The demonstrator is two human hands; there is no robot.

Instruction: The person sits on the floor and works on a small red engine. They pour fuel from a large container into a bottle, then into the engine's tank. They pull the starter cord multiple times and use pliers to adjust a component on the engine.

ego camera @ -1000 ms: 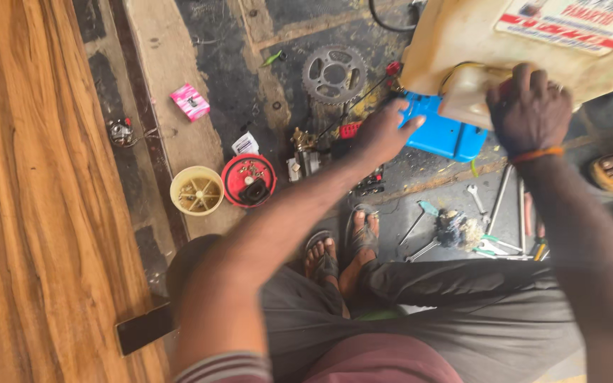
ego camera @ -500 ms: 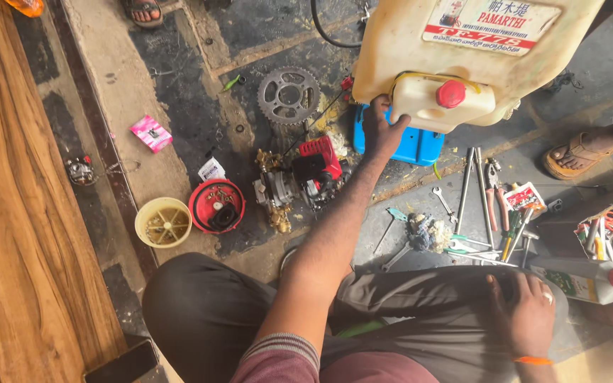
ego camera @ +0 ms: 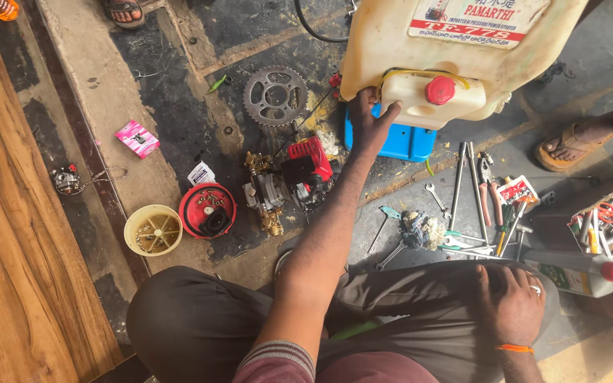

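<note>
1. Cream plastic fills the far right of your view: the sprayer tank [ego camera: 420, 42] stands over a blue base [ego camera: 399, 142], with a small cream fuel tank [ego camera: 420, 103] and its red cap [ego camera: 439, 90] on the near face.
2. Your left hand [ego camera: 369, 122] reaches far forward and presses on the tank's lower left edge, fingers spread, thumb lying against the fuel tank; it touches but is not clamped round anything.
3. Your right hand [ego camera: 511, 303] lies flat on your right knee, fingers apart, holding nothing. An orange band [ego camera: 514, 348] circles that wrist.
4. Just left of your forearm sits a small engine [ego camera: 306, 170] with a red cover, and touching its left side a brass pump [ego camera: 264, 191].
5. Farther left, a red round cover [ego camera: 207, 211] lies just beside a cream round cover [ego camera: 153, 230].
6. A steel sprocket [ego camera: 275, 95] lies flat on the floor beyond the engine.
7. A pink packet [ego camera: 137, 138] rests on the pale concrete strip at left, well apart from your hands.
8. Spanners and pliers [ego camera: 480, 206] are scattered to the right, between the base and your right knee.
9. A sandalled foot [ego camera: 569, 145] of another person shows at the right edge.
10. Wooden boards [ego camera: 8, 234] run along the left side.
</note>
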